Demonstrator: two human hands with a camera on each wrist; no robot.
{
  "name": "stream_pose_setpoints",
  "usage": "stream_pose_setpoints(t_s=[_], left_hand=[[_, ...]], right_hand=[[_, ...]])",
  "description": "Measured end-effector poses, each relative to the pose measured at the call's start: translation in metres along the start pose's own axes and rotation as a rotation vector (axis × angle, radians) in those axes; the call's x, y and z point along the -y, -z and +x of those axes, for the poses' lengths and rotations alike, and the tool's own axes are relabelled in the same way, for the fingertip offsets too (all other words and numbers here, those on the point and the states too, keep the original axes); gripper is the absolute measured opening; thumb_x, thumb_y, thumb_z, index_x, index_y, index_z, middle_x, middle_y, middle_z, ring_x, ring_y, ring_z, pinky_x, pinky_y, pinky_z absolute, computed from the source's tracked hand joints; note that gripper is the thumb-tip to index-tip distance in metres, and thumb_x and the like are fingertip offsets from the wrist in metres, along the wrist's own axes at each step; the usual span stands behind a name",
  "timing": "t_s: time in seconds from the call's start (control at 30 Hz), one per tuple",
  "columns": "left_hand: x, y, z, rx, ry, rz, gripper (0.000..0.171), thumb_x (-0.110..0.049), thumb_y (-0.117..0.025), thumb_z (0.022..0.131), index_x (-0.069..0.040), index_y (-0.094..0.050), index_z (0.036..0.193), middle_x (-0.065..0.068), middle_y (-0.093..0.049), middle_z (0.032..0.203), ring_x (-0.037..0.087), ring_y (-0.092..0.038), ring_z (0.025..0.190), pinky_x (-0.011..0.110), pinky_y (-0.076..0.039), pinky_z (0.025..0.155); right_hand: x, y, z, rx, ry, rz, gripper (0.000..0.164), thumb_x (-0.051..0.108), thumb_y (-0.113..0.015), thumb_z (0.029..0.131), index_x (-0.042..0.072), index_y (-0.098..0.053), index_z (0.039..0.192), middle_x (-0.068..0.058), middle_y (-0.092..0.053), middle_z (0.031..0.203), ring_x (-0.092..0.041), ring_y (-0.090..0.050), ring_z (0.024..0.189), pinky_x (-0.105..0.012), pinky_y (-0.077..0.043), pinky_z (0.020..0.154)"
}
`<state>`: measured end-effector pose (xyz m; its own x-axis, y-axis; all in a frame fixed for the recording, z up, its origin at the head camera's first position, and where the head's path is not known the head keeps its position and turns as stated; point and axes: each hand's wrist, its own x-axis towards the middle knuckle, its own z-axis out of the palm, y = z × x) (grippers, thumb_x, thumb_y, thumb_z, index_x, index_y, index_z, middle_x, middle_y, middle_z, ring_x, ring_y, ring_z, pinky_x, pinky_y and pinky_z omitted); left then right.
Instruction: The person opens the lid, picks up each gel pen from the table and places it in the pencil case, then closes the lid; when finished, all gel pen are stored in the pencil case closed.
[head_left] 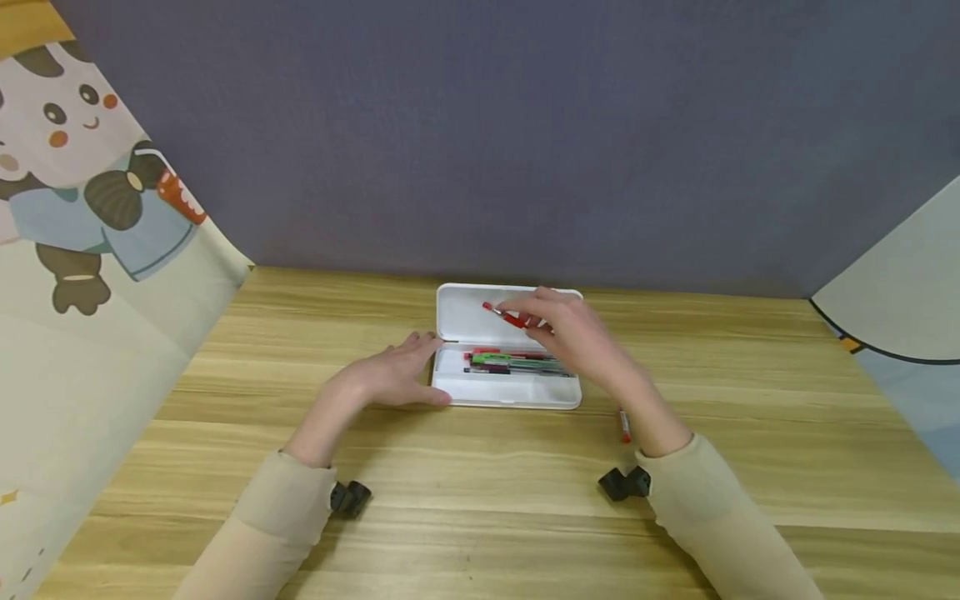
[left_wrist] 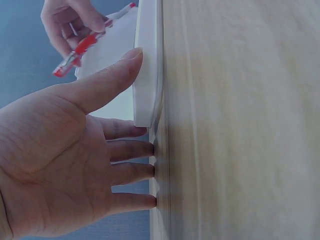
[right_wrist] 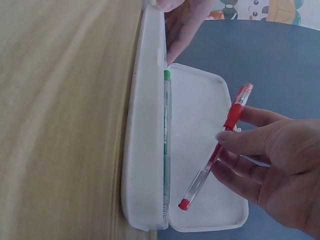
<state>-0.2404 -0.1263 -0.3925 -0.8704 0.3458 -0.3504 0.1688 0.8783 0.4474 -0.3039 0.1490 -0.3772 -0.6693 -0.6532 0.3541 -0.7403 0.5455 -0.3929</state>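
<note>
A white pencil case [head_left: 507, 398] lies opened flat on the table, its lid [head_left: 461, 312] tipped back at the far side. Above the lid my right hand [head_left: 573, 329] pinches a red pen [right_wrist: 205, 172] with a clear barrel between thumb and fingers. My left hand [head_left: 390, 375] rests at the case's left end. Its thumb touches the near corner, and its straight fingers [left_wrist: 132, 150] reach down along the side to the table. Several pens lie in the case's back compartment, among them a green pen [head_left: 491, 359]; the right hand hides some of their ends.
A small red-tipped, clear piece [head_left: 625, 425] lies on the wooden table [head_left: 480, 508] beside the right forearm, which may cover part of it. Behind the table rises a dark grey-blue panel [head_left: 480, 142]. A cartoon-printed cloth [head_left: 90, 333] hangs at the left.
</note>
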Motion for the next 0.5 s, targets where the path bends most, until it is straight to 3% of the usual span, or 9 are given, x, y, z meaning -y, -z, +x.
stream_pose_setpoints(t_s=[0.2,0.5], left_hand=[[0.003,-0.001,-0.003,0.01,0.004,0.007,0.098,-0.048,-0.07,0.095,-0.004,-0.017,0.164,0.025,-0.012,0.172,0.042,-0.008,0.161,0.063,-0.013,0.131],[0.005,-0.001,-0.007,0.014,-0.005,0.022,0.098,-0.048,-0.07,0.095,-0.004,-0.017,0.164,0.024,-0.012,0.172,0.042,-0.008,0.161,0.063,-0.013,0.131]], right_hand=[[0.004,-0.008,0.001,0.083,-0.019,-0.074,0.047,-0.004,-0.071,0.091,0.023,-0.073,0.129,-0.003,-0.074,0.116,-0.016,-0.071,0.093,-0.035,-0.06,0.079],[0.009,-0.018,0.001,0.179,-0.021,-0.144,0.043,-0.002,-0.071,0.092,0.023,-0.074,0.127,-0.002,-0.074,0.106,-0.02,-0.069,0.093,-0.038,-0.058,0.076]])
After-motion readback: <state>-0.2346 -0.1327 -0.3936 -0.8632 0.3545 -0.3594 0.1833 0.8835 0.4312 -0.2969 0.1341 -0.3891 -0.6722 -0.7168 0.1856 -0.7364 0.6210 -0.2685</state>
